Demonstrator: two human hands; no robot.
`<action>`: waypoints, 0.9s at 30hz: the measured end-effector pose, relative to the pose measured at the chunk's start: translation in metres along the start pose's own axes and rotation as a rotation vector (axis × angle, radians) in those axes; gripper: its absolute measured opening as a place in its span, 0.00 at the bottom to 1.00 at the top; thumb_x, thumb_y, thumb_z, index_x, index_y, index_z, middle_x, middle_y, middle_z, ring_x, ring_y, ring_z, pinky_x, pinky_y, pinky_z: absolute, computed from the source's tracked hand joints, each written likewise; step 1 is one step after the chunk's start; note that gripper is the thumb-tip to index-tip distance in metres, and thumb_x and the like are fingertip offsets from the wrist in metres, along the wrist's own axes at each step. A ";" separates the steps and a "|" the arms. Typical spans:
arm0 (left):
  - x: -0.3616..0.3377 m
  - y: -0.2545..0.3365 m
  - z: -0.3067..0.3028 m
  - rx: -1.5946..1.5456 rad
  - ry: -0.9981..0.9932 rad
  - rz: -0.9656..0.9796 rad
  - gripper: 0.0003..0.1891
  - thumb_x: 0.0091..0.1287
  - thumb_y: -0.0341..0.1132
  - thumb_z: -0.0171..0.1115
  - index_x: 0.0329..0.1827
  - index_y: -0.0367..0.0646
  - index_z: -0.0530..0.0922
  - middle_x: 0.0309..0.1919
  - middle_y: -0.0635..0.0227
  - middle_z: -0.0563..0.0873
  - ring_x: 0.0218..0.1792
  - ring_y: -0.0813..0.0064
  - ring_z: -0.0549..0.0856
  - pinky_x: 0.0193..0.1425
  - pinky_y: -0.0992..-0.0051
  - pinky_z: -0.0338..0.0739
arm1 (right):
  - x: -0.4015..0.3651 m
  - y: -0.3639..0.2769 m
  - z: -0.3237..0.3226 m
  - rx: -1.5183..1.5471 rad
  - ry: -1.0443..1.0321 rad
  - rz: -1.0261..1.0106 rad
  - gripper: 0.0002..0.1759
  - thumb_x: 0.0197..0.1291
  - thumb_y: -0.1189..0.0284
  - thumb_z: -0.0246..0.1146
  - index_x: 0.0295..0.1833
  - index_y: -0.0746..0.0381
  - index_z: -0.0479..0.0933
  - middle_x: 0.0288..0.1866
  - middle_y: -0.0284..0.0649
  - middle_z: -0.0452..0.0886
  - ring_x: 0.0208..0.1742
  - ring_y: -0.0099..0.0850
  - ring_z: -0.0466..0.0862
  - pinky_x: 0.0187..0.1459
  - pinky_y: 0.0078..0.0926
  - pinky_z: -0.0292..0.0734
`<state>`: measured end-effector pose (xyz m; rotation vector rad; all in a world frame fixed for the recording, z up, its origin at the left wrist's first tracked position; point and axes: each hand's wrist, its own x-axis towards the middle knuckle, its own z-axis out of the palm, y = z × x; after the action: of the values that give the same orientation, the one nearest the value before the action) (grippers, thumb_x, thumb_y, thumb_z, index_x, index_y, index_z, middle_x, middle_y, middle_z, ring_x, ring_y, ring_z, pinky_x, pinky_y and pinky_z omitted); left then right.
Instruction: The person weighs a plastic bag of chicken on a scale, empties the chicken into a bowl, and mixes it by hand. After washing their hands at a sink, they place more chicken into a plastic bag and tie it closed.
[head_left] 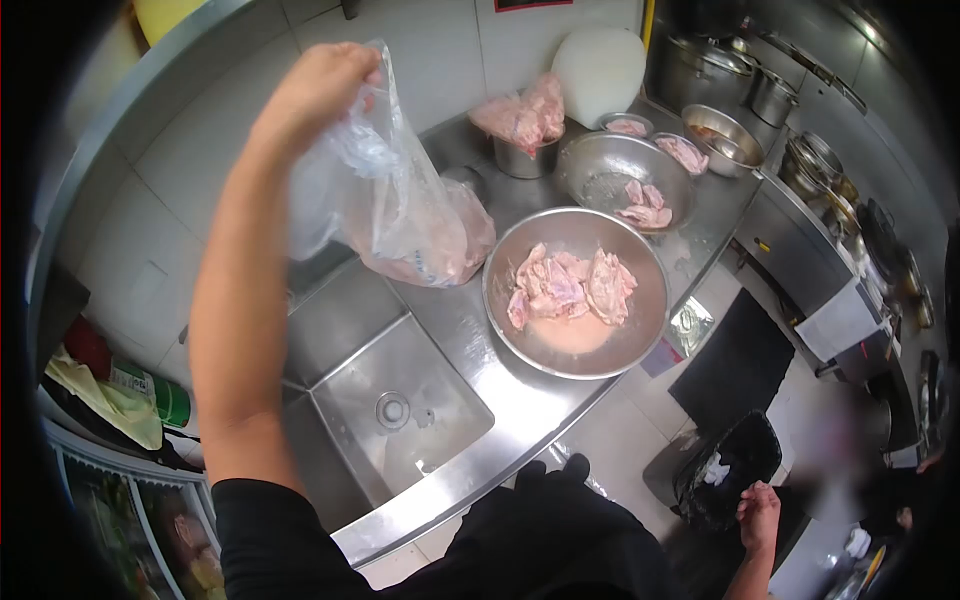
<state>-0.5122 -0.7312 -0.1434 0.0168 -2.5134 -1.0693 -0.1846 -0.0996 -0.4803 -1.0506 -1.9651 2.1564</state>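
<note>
My left hand [335,85] is raised at the upper left, its fingers closed on the gathered top of a clear plastic bag [395,190]. The bag's lower part, with pale raw meat inside, rests on the steel counter beside the sink. Just right of it stands a large steel bowl [505,335] holding raw chicken pieces [565,285] and some pinkish liquid. My right hand [760,515] is low at the right, near a black-lined bin [735,465]. Its fingers are curled in, and nothing shows in them.
The steel sink [460,410] lies in front of the bag. Behind the large bowl are a second bowl [580,165] with chicken, a pot [525,160] topped with bagged meat, and a white round board [600,70]. A black mat [735,355] lies on the floor.
</note>
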 end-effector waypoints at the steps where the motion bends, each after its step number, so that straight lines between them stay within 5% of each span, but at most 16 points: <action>1: 0.007 -0.006 0.004 -0.024 0.007 -0.026 0.15 0.73 0.42 0.52 0.27 0.45 0.76 0.19 0.76 0.76 0.19 0.87 0.71 0.24 0.82 0.62 | 0.007 -0.001 0.001 -0.002 -0.009 0.007 0.12 0.68 0.60 0.61 0.37 0.55 0.73 0.28 0.32 0.78 0.20 0.21 0.76 0.19 0.19 0.69; 18: 0.139 -0.025 0.128 -0.313 -0.031 0.029 0.15 0.73 0.45 0.53 0.37 0.42 0.78 0.27 0.69 0.82 0.28 0.78 0.77 0.33 0.76 0.70 | 0.013 -0.041 -0.018 -0.113 0.154 -0.009 0.12 0.68 0.60 0.61 0.39 0.57 0.72 0.28 0.34 0.77 0.20 0.22 0.75 0.20 0.20 0.69; 23: 0.156 -0.120 0.177 -0.369 -0.024 -0.135 0.14 0.75 0.41 0.51 0.42 0.39 0.77 0.31 0.66 0.83 0.31 0.76 0.80 0.36 0.74 0.74 | -0.018 -0.035 -0.045 -0.096 0.270 -0.002 0.12 0.68 0.60 0.60 0.39 0.56 0.73 0.29 0.33 0.78 0.21 0.22 0.76 0.20 0.20 0.69; 26: 0.169 -0.223 0.216 -0.174 -0.001 -0.283 0.20 0.73 0.44 0.49 0.45 0.34 0.80 0.36 0.61 0.86 0.35 0.68 0.82 0.42 0.66 0.75 | -0.032 -0.027 -0.056 -0.074 0.310 0.023 0.11 0.68 0.60 0.61 0.39 0.56 0.73 0.28 0.33 0.78 0.21 0.22 0.76 0.20 0.20 0.69; 27: 0.177 -0.268 0.231 -0.086 0.007 -0.189 0.20 0.74 0.45 0.49 0.46 0.35 0.80 0.36 0.61 0.86 0.35 0.68 0.81 0.42 0.67 0.75 | -0.034 -0.028 -0.056 -0.073 0.309 0.033 0.12 0.68 0.60 0.61 0.39 0.56 0.73 0.28 0.32 0.78 0.21 0.22 0.76 0.21 0.20 0.69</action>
<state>-0.7998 -0.7911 -0.4092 0.2374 -2.4952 -1.2481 -0.1416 -0.0612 -0.4386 -1.3422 -1.9050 1.8141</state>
